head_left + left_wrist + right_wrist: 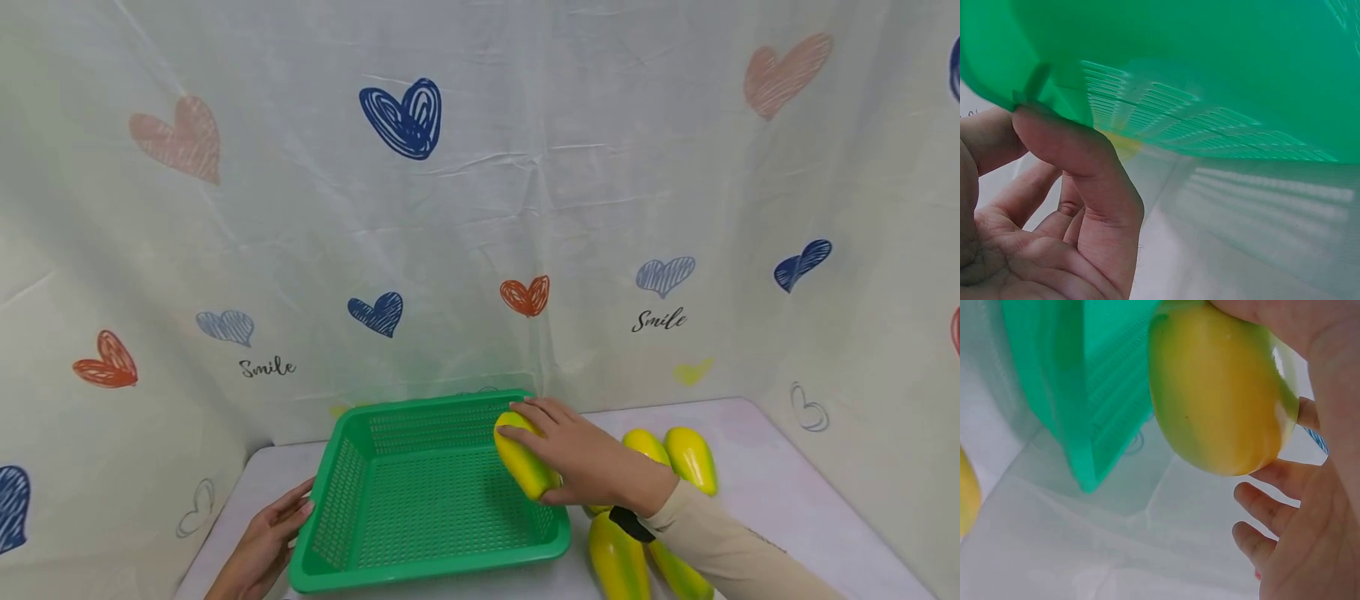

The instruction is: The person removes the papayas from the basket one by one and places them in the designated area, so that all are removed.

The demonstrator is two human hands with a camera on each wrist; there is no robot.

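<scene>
A green plastic basket (431,575) with slotted walls stands on the table, only its bare mesh floor showing inside. At its left side my left hand (262,537) holds the rim; the left wrist view shows bent fingers (1079,147) against the basket's edge (1047,115). My right hand (592,454) grips a yellow mango (525,458) with green tints, thumb on one side and fingers on the other. That mango (1219,394) is above the basket's right part, near the right wall. Its far end is covered by the hand in the right wrist view.
Right of the basket lie several more yellow mangoes (618,558), some partly hidden by my right forearm. Two of them, including one mango (692,460), lie farther back. A white curtain (480,208) printed with hearts encloses the table (780,500) at the back and sides.
</scene>
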